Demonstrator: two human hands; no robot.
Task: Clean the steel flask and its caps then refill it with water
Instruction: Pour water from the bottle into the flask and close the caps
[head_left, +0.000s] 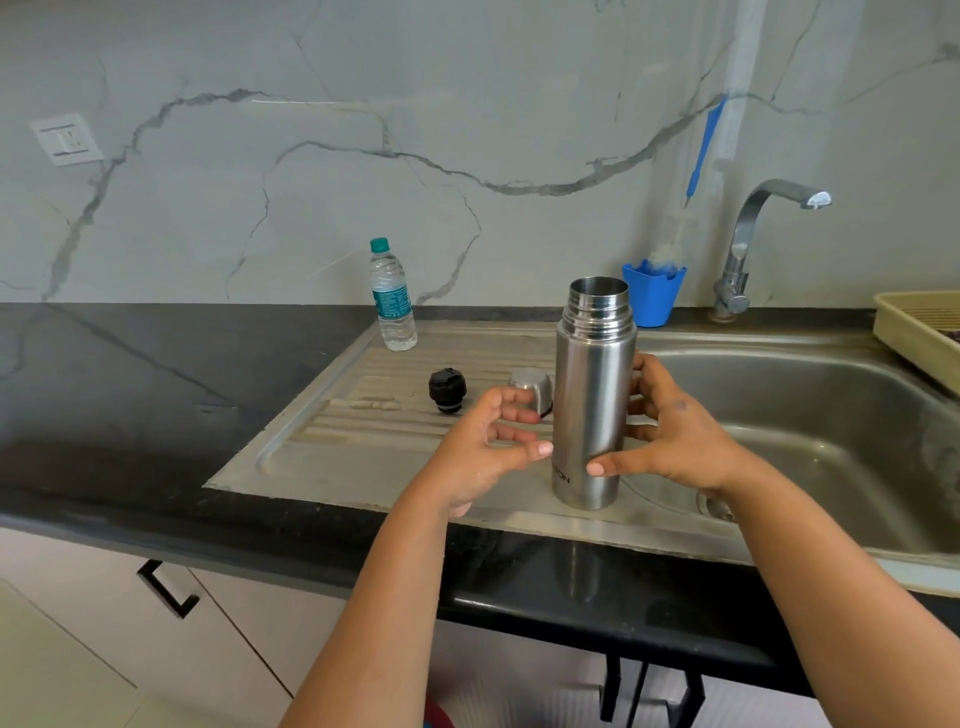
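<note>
The steel flask (592, 395) stands upright and uncapped on the drainboard (363, 447), close to its front edge and next to the sink basin (831, 415). My right hand (675, 431) wraps its lower half, thumb across the front and fingers behind. On the flask's left, my left hand (483, 447) has its fingers spread, the thumb tip right at the flask's side. Behind that hand lie the steel outer cap (532, 387), partly hidden by the fingers, and the black inner cap (447, 388). A plastic water bottle (393, 296) with a green lid stands at the back.
A tap (748, 244) arches over the basin's back edge. A blue cup (653, 296) holding a blue-handled brush (704, 145) stands by the wall. A beige rack (914, 327) sits at the far right. Black counter (130, 389) stretches to the left.
</note>
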